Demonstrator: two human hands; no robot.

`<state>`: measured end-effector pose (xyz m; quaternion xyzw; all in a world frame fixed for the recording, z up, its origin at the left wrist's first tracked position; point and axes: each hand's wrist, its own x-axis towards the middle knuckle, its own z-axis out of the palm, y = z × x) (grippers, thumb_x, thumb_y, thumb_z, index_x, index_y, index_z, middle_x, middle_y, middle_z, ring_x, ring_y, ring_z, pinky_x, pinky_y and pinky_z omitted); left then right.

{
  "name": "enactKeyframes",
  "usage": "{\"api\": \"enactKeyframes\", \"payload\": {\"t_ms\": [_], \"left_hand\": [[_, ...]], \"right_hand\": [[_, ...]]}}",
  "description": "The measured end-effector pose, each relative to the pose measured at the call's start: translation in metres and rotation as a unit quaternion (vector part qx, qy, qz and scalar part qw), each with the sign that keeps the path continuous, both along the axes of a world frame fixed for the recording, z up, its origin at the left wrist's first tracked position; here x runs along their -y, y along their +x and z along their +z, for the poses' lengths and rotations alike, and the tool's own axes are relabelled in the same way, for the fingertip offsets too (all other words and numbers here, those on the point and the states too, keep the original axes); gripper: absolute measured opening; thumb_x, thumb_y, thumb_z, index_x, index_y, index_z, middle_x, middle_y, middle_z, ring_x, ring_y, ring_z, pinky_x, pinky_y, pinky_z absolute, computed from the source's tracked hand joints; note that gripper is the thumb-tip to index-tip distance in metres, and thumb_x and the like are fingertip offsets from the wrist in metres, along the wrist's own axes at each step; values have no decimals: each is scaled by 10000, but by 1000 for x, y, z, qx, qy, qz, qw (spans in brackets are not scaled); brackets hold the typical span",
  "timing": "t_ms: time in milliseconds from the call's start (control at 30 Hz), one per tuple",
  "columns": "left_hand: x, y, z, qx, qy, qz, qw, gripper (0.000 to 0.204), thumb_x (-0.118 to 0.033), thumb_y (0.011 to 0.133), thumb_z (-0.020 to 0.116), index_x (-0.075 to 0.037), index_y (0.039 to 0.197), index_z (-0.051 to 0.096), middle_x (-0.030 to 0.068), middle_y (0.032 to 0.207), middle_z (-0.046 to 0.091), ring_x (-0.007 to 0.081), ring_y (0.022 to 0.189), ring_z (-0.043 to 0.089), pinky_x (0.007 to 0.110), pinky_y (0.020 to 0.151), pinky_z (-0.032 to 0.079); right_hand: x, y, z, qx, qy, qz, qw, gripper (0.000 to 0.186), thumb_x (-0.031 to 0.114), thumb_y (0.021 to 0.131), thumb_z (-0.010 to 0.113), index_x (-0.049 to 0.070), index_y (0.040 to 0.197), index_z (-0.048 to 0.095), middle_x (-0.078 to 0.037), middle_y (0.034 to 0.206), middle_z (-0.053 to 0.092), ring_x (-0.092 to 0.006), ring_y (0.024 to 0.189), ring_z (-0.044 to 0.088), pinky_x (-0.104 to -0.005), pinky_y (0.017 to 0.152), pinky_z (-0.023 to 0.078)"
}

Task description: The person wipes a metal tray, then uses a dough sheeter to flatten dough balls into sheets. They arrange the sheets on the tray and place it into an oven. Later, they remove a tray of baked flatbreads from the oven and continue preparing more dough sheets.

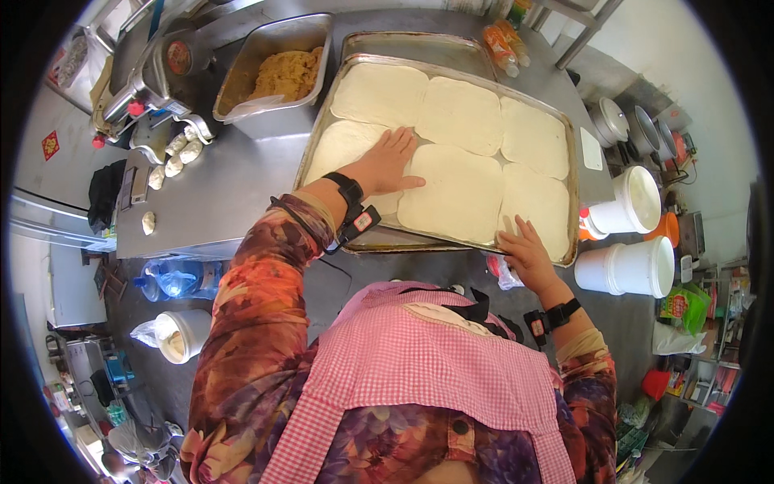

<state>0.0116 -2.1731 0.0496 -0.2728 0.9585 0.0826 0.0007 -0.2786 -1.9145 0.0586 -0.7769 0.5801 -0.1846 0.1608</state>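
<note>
A large baking tray (574,202) lies on the steel table, filled with several flat, pale dough sheets (451,189) set in two rows. My left hand (389,165) rests flat on the near-left sheet, fingers stretched away from me and the thumb out toward the middle sheet. At the tray's near right edge is my right hand (528,256), its fingers spread over the rim and the corner of the near-right sheet. Neither hand holds anything. Under the tray, part of another tray (419,48) shows at the far side.
A deep steel pan (278,113) of brownish-yellow filling stands left of the tray. Small dough lumps (190,151) lie by a machine (153,81) on the left. Orange bottles (501,50) stand at the far right. White buckets (617,270) are on the right, beyond the table.
</note>
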Motion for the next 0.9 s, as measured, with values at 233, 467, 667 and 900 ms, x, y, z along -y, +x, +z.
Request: {"api": "enactKeyframes", "payload": {"t_ms": [233,467,667,900], "left_hand": [[65,77,3,-66,-199,191,959,194,-189,822,570,-28,908,636,123,897,635,303,902,590,431,894,406],[86,91,2,-104,-105,183,972,91,-138,756,612,-78,808,656,48,895,617,241,994,510,413,835,413],[95,101,2,-74,-244,101,962,79,-68,723,570,-42,767,630,100,923,589,281,963,526,389,815,436],[28,42,9,-108,45,4,993,620,-372,902,531,-5,1378,381,231,1454,311,356,1374,246,417,1121,225]], "right_hand": [[-5,0,-4,26,-6,-29,999,322,36,707,698,97,1021,655,-72,1213,607,-374,1320,360,-500,1104,267],[-7,1,-6,27,14,-51,998,283,41,718,701,94,994,668,-75,1207,615,-362,1317,371,-430,1083,323],[-7,3,-3,25,18,-52,998,262,42,732,690,87,989,669,-80,1213,608,-367,1304,384,-422,1058,355],[-6,1,-1,29,35,-43,998,276,26,730,681,75,1000,648,-83,1222,597,-366,1298,389,-417,1046,367]]}}
